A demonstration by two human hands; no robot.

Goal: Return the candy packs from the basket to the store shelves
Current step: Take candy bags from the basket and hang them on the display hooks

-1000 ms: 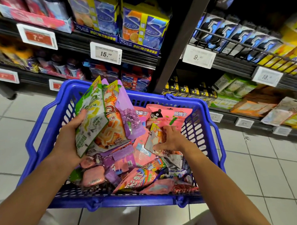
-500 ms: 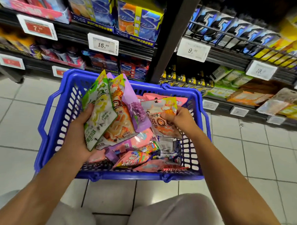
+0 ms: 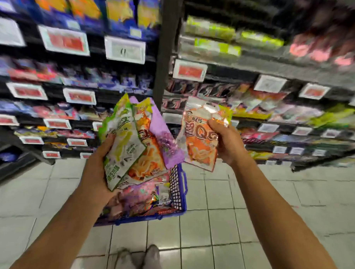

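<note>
Change: a second ago our right hand (image 3: 225, 143) was down among the packs in the basket (image 3: 179, 186); now it is lifted clear, up at shelf height, and our view has swung up from the basket to the shelves (image 3: 273, 117).
Right hand: fingers and thumb clamped on one orange pack (image 3: 200, 139), held upright, well above the basket and right of it.
Left hand: our left hand (image 3: 99, 167) grips a fan of packs (image 3: 136, 145), a green one in front, an orange one behind it and a purple one at the back, just over the basket's near left side.
Basket: it sits on the floor (image 3: 250, 217) below the hands, with many packs still inside.
Shelves: the whole picture is blurred, so we cannot read labels or match the orange pack to a row.
Meaning: we judge the picking step done for this handful; finding the right shelf spot comes next, and most of the task remains.
</note>
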